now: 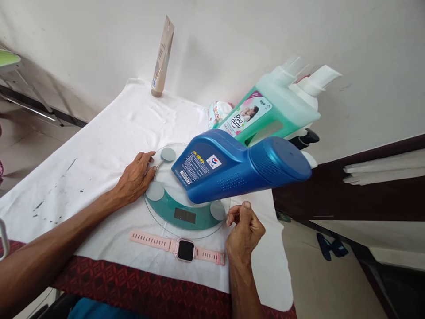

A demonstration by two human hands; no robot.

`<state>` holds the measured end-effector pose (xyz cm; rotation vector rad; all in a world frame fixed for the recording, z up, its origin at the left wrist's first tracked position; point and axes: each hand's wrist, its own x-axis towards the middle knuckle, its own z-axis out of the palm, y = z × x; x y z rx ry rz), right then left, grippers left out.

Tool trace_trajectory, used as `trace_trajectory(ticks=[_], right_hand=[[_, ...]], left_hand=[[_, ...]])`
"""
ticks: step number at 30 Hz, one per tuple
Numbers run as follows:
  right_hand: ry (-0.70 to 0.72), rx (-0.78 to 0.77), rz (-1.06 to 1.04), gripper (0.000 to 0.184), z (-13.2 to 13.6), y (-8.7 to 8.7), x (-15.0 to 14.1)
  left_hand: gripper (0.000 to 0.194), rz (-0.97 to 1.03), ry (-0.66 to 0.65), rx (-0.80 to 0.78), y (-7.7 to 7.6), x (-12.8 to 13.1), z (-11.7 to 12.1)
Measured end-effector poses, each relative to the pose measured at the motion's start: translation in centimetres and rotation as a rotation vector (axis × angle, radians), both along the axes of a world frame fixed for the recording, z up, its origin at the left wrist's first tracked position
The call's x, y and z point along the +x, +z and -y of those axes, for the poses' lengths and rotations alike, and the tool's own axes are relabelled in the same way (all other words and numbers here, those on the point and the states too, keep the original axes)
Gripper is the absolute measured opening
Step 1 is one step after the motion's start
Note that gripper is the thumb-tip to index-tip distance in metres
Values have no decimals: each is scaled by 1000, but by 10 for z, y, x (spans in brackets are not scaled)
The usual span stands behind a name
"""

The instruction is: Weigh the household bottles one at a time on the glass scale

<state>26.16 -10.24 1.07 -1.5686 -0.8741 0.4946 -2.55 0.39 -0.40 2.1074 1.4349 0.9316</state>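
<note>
A round glass scale (172,223) with a teal band and a dark display lies on the white cloth. A blue detergent bottle (229,168) with a ribbed blue cap stands on it, leaning right in this view. My left hand (136,179) lies on the scale's left rim, thumb on top and fingers bent over the glass edge. At the scale's front right rim my right hand (244,230) is curled into a loose fist, its knuckles touching the glass and nothing visible inside. A pink smartwatch (177,247) lies flat in front of the scale.
Behind the scale stand a green detergent jug (282,108) and white pump bottles, with a wipes packet (219,110) beside them. A beige tube (162,57) stands upright at the wall. The white cloth (99,146) covers a red patterned table; floor and dark furniture lie right.
</note>
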Motion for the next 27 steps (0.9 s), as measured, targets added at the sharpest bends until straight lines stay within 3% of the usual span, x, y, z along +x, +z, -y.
trace_trajectory(ticks=[16, 20, 21, 25, 27], right_hand=[[48, -20, 120, 52, 2, 2, 0], [58, 112, 91, 45, 2, 6, -2], [91, 167, 61, 50, 2, 9, -4], [334, 265, -11, 101, 0, 29, -26], [382, 210, -28, 103, -4, 39, -39]], left_hand=[[43, -7, -11, -20, 1, -1, 0], [42, 14, -2, -12, 2, -1, 1], [42, 20, -6, -13, 2, -1, 1], [42, 27, -18, -16, 1, -1, 1], [41, 29, -13, -14, 0, -2, 1]])
